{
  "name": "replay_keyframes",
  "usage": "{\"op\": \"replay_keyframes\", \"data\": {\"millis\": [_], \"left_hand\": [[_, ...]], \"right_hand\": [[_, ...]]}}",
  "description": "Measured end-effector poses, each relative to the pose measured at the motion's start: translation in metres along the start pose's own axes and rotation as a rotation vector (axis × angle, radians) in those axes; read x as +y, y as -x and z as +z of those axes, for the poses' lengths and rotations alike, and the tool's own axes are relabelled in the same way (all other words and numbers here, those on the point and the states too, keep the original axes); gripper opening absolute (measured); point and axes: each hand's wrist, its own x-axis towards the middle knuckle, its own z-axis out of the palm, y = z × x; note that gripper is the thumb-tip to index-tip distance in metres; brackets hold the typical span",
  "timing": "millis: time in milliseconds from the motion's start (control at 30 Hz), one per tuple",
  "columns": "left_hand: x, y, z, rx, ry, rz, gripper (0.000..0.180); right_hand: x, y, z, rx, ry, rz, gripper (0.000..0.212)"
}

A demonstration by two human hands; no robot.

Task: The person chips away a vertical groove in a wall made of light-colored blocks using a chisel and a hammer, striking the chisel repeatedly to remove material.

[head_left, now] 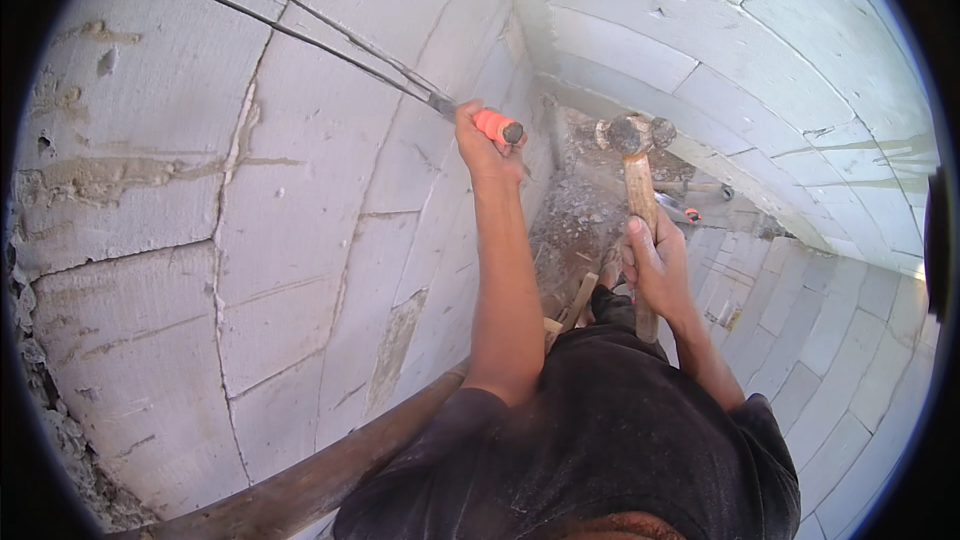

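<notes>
My left hand (488, 152) is wrapped round the orange handle (495, 127) of a chisel, held up at the left wall. The dark metal shank (440, 104) of the chisel points left, and its tip meets two dark parallel lines (345, 58) that look like grooves cut in the blockwork. My right hand (660, 265) grips a hammer by its wooden handle (640, 190). The worn, dusty hammer head (633, 133) is up, to the right of the chisel's butt end and apart from it.
Pale block walls (300, 200) with mortar joints rise left and right, meeting in a corner ahead. Rubble (585, 190) covers the floor there. An orange-tipped tool (690, 212) lies at the right wall's foot. A thick wooden pole (330, 460) slants along my left side, and wood pieces (580, 300) are near my feet.
</notes>
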Motion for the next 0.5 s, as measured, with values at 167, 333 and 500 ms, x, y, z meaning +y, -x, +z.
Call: {"op": "replay_keyframes", "data": {"millis": [167, 333, 500], "left_hand": [[0.009, -0.004, -0.013, -0.138, 0.027, -0.111, 0.027], [0.008, 0.008, 0.007, 0.079, -0.024, -0.052, 0.025], [0.006, 0.006, 0.005, 0.069, -0.029, -0.053, 0.024]], "right_hand": [[-0.004, -0.005, 0.005, 0.005, 0.170, -0.124, 0.046], [-0.013, -0.010, 0.012, -0.052, 0.207, -0.166, 0.043], [-0.017, -0.008, 0.013, -0.080, 0.200, -0.097, 0.041]]}}
